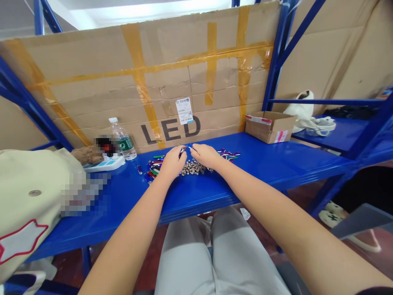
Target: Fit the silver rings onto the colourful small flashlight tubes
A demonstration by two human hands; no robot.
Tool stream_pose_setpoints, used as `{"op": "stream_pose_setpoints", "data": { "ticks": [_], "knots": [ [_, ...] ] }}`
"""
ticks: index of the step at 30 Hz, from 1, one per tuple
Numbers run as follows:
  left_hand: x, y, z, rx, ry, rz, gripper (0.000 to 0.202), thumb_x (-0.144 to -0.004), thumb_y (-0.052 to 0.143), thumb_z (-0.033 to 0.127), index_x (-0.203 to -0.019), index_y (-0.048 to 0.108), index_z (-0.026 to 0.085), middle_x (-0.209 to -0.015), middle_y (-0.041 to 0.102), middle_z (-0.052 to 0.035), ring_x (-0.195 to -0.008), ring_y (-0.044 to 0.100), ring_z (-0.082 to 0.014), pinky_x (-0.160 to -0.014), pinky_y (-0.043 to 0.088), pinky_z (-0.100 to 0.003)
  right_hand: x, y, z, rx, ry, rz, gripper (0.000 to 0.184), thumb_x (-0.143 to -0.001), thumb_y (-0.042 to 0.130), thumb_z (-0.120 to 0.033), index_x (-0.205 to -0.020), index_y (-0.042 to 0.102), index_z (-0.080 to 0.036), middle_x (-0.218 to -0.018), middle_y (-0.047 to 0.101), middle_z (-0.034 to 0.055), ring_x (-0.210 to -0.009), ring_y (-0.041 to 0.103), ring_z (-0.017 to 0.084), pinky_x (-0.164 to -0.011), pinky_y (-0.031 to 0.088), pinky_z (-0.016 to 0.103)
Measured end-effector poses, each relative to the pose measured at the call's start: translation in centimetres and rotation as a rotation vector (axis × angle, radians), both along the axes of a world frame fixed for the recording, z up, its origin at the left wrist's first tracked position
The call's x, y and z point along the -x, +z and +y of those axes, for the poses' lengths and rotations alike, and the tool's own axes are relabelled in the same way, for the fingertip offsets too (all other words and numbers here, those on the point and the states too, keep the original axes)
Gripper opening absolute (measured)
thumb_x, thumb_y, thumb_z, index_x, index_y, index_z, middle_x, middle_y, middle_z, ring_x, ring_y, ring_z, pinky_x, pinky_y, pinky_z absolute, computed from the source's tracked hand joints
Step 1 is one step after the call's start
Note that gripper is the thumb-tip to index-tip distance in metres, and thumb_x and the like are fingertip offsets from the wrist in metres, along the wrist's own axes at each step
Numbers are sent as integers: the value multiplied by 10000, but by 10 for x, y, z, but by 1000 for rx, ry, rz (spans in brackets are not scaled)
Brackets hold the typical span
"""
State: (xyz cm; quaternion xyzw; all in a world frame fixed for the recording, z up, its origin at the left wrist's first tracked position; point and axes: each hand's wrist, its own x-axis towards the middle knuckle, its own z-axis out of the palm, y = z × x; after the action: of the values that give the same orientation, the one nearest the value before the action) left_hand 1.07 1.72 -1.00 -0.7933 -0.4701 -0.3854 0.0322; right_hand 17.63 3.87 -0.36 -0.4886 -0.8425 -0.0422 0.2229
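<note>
Over the pile, my left hand (173, 163) is closed with its fingertips pinched on a small, dark, shiny piece. Close beside it, my right hand (206, 155) pinches a small blue piece; the two fingertips nearly meet, and I cannot tell whether the pieces touch. Below and between the hands lies a heap of small round silver metal pieces (193, 167). To the left are short shiny coloured tubes (152, 174) in red, green, blue and purple, partly hidden by my left hand. Thin coloured pieces with loop-like ends (235, 154) lie beyond my right wrist.
A plastic water bottle (124, 141) stands at the back left, near a white device (106, 164). A pale bag (33, 188) fills the left side. An open cardboard box (270, 126) sits back right. Tall cardboard (166, 90) backs the blue table (264, 172); blue posts (275, 57) flank it.
</note>
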Motion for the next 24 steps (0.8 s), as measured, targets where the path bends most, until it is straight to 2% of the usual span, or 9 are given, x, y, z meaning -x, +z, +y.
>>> {"op": "stream_pose_setpoints", "data": {
  "ticks": [6,11,24],
  "knots": [
    [-2,-4,1,-5,14,142,318,-912,415,241,-1143,622,169,-1044,667,-108,-983,610,-247,-905,483,-380,2,3,-5,2,0,-53,387,-989,278,-374,-1064,602,-178,-1091,701,108,-958,655,242,-754,425,294],
    [-2,-9,4,-13,62,161,429,-941,400,266,-1332,509,127,-1213,622,-148,-1131,568,-260,-994,443,-383,2,2,-5,-8,-23,-83,388,-982,292,-379,-1091,604,-175,-1092,701,121,-959,659,252,-780,436,302],
    [-6,-9,1,14,182,239,456,-941,427,201,-1384,474,107,-1233,611,-167,-1185,559,-267,-1004,432,-353,2,0,-2,-3,-15,-98,397,-984,286,-369,-1063,624,-178,-1092,700,126,-971,656,255,-803,444,319]
  ]
}}
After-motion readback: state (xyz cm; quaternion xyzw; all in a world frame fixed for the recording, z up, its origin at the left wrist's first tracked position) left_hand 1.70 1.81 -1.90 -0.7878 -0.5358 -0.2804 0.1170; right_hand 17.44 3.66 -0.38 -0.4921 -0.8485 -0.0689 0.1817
